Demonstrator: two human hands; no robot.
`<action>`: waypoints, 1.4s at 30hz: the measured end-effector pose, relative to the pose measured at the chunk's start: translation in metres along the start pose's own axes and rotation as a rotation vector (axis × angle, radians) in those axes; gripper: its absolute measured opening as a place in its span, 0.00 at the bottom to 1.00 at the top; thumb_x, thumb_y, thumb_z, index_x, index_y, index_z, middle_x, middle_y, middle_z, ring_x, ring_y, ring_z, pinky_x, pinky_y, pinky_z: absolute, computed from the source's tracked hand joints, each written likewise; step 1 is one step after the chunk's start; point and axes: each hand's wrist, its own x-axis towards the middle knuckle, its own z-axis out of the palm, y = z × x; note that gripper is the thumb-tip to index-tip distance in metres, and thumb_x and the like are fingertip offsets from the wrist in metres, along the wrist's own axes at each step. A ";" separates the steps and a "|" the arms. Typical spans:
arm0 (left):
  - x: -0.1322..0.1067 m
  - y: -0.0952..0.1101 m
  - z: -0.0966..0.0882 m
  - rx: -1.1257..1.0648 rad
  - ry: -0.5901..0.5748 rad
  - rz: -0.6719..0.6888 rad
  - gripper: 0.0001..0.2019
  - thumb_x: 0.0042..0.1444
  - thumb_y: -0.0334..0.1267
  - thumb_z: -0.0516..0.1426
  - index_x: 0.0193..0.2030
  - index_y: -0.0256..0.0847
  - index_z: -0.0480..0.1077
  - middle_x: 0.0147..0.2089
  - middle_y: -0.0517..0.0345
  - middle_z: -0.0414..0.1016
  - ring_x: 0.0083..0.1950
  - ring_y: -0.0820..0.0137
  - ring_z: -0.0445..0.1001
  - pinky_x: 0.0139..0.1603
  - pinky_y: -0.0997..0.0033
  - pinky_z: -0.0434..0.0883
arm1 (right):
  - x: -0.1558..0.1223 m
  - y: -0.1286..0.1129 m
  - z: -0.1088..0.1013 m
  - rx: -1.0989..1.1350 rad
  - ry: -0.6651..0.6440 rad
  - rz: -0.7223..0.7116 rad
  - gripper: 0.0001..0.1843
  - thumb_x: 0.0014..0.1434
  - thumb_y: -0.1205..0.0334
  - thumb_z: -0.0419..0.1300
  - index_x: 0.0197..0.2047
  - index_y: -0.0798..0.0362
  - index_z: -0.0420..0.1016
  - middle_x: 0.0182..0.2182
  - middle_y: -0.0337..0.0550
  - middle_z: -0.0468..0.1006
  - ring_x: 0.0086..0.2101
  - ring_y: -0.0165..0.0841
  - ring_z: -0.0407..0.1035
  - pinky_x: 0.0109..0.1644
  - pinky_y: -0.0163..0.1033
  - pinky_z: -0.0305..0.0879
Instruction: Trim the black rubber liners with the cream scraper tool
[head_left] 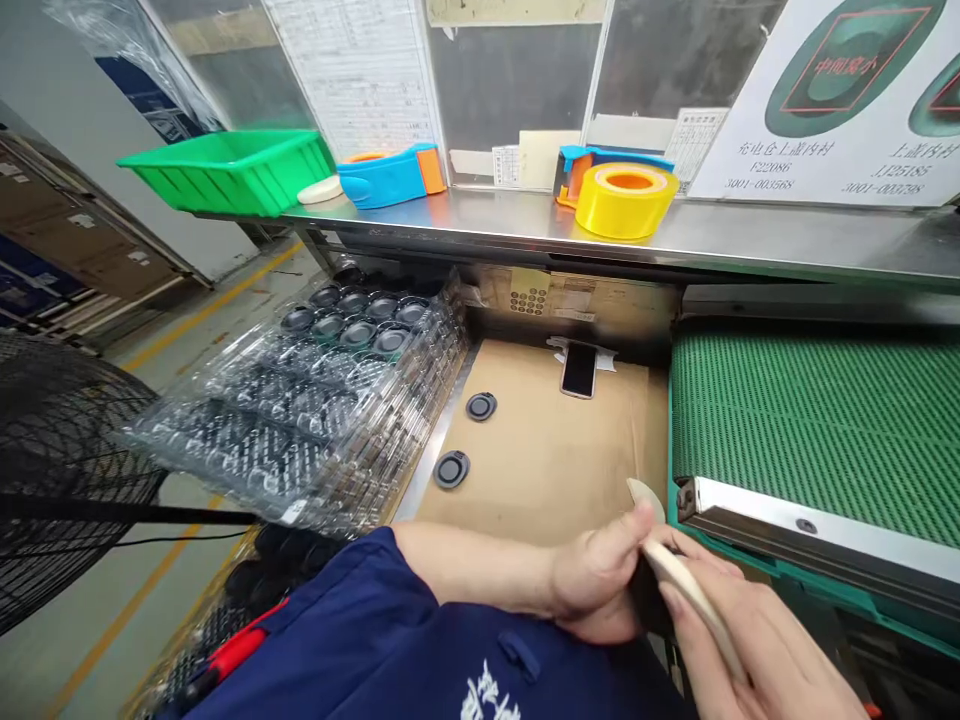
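From the head view, the left hand (600, 590) and right hand (765, 640) meet low at the right of the frame, both closed around a cream curved strip (694, 610) and a dark piece (649, 600), though the fingers hide much of the hold. The strip's long axis runs diagonally from the right hand up toward the left thumb, its pale far end (645, 497) rising past the fingertips toward the cardboard sheet (540, 470). The dark piece sits closer to the left hand, tucked under its thumb. Two dark round parts (481, 405) lie on the cardboard, up and left of the grip, with the left hand nearer them. A green belt conveyor (817, 430) runs alongside on the right.
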 end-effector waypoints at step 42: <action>-0.014 0.019 0.029 0.073 0.046 0.195 0.31 0.70 0.61 0.40 0.42 0.41 0.76 0.70 0.47 0.68 0.73 0.51 0.62 0.74 0.44 0.56 | 0.004 -0.030 -0.004 0.033 -0.125 0.189 0.09 0.66 0.70 0.59 0.48 0.60 0.77 0.33 0.47 0.77 0.33 0.36 0.69 0.39 0.44 0.69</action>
